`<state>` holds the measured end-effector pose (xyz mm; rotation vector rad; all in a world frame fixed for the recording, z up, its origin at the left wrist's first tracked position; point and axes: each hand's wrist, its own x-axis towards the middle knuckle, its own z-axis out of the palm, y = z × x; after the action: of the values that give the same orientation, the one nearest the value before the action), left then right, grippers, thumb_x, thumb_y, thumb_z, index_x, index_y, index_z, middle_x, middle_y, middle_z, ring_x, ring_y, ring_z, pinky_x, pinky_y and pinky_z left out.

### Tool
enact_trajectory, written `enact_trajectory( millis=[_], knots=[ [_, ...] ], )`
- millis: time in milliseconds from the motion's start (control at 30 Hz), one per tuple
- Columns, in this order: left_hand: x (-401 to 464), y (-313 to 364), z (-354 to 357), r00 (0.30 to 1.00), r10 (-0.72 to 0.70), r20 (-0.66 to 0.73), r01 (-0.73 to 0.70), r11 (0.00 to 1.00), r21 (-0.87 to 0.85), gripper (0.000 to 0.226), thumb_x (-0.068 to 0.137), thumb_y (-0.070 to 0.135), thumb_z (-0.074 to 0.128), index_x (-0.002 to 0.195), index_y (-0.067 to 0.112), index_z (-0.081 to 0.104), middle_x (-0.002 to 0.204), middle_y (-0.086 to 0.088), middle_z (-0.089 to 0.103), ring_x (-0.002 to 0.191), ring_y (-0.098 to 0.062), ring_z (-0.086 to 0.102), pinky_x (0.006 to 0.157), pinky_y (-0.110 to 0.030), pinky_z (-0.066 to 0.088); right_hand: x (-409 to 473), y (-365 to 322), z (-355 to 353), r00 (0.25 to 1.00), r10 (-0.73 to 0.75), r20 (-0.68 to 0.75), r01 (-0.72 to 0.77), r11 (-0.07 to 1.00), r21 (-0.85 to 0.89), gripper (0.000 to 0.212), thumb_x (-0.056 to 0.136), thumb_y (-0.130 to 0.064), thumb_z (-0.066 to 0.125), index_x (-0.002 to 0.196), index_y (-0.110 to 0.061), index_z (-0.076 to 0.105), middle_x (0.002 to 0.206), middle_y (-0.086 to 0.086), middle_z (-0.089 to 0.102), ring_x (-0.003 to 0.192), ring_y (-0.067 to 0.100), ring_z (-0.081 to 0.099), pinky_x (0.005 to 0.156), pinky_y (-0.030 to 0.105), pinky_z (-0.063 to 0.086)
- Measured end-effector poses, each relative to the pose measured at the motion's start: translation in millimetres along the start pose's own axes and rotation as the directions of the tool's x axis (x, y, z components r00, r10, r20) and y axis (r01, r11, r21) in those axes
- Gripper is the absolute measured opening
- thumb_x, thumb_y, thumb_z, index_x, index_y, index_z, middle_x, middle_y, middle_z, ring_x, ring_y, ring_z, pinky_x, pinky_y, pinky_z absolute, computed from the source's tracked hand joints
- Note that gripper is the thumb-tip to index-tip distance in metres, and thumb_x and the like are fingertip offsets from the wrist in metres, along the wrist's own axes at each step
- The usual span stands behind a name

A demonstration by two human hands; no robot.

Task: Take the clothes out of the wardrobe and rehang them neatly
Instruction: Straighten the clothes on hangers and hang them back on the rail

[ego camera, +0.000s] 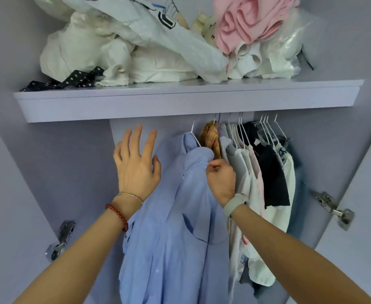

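Observation:
A light blue shirt hangs on a white wire hanger at the left end of the rail. My right hand pinches the shirt's shoulder near the collar, fingers curled. My left hand is raised to the left of the shirt with fingers spread, holding nothing. Just right of the blue shirt hangs an orange plaid garment, then several white, pink, black and denim clothes on white hangers.
The shelf above carries a heap of crumpled white clothes, a pink garment, a polka-dot strap and a plastic bag. Door hinges sit on both open sides. Left of the rail is bare back wall.

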<state>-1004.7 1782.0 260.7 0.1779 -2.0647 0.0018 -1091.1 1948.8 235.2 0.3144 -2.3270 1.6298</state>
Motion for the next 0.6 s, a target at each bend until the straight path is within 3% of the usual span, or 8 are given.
enact_trajectory(
  millis=[100, 167, 233, 333, 500, 600],
  knots=[
    [32.5, 10.5, 9.4, 0.993, 0.115, -0.017, -0.113, 0.987, 0.116, 0.063, 0.079, 0.02, 0.045, 0.141, 0.019, 0.034, 0.148, -0.017, 0.029, 0.136, -0.037, 0.016, 0.104, -0.059, 0.022, 20.5, 2.9, 5.6, 0.997, 0.009, -0.083, -0.01, 1.0, -0.015, 0.013, 0.089, -0.005, 0.046, 0.09, 0.0, 0.058, 0.077, 0.015, 0.059, 0.08, 0.034, 0.058, 0.061, 0.027, 0.035],
    [49.1, 14.7, 19.3, 0.989, 0.146, 0.003, -0.144, 0.971, 0.19, 0.067, 0.079, 0.022, 0.048, 0.144, 0.021, 0.03, 0.151, -0.016, 0.024, 0.138, -0.039, 0.014, 0.106, -0.061, 0.015, 33.5, 3.5, 12.2, 0.993, 0.022, -0.114, -0.025, 0.999, -0.025, 0.013, 0.089, -0.006, 0.045, 0.091, -0.001, 0.057, 0.077, 0.019, 0.06, 0.079, 0.037, 0.058, 0.061, 0.031, 0.04],
    [57.7, 15.0, 31.1, 0.99, 0.141, 0.0, -0.137, 0.963, 0.233, 0.069, 0.08, 0.027, 0.047, 0.146, 0.021, 0.025, 0.152, -0.016, 0.02, 0.138, -0.041, 0.012, 0.106, -0.064, 0.012, 45.7, 3.3, 19.1, 0.991, 0.033, -0.132, -0.038, 0.999, -0.035, 0.014, 0.09, -0.008, 0.043, 0.092, -0.002, 0.056, 0.081, 0.022, 0.063, 0.078, 0.039, 0.058, 0.062, 0.036, 0.043],
    [57.3, 10.7, 44.0, 0.99, 0.142, -0.023, -0.13, 0.952, 0.276, 0.072, 0.082, 0.034, 0.045, 0.147, 0.022, 0.017, 0.152, -0.013, 0.011, 0.138, -0.041, 0.007, 0.106, -0.065, 0.007, 65.1, 4.5, 28.2, 0.992, 0.03, -0.12, -0.043, 0.993, -0.109, 0.017, 0.091, -0.01, 0.041, 0.097, -0.001, 0.054, 0.086, 0.023, 0.064, 0.082, 0.04, 0.058, 0.06, 0.032, 0.036],
    [58.0, 4.4, 46.4, 0.985, 0.165, -0.044, -0.145, 0.943, 0.301, 0.075, 0.082, 0.037, 0.046, 0.147, 0.025, 0.009, 0.152, -0.011, 0.008, 0.137, -0.041, 0.006, 0.106, -0.062, 0.0, 77.1, 11.5, 38.3, 0.98, 0.181, -0.083, -0.191, 0.971, -0.143, 0.023, 0.092, -0.011, 0.04, 0.11, 0.0, 0.05, 0.108, 0.026, 0.06, 0.099, 0.042, 0.056, 0.073, 0.037, 0.043],
    [57.3, 5.3, 47.4, 0.986, 0.161, -0.033, -0.144, 0.941, 0.305, 0.076, 0.083, 0.04, 0.042, 0.147, 0.027, 0.005, 0.152, -0.01, 0.006, 0.138, -0.04, 0.005, 0.106, -0.061, -0.001, 74.6, 18.8, 40.4, 0.974, 0.205, -0.091, -0.218, 0.963, -0.159, 0.026, 0.093, -0.012, 0.04, 0.112, 0.003, 0.049, 0.11, 0.027, 0.059, 0.1, 0.041, 0.056, 0.074, 0.037, 0.043]
  ],
)
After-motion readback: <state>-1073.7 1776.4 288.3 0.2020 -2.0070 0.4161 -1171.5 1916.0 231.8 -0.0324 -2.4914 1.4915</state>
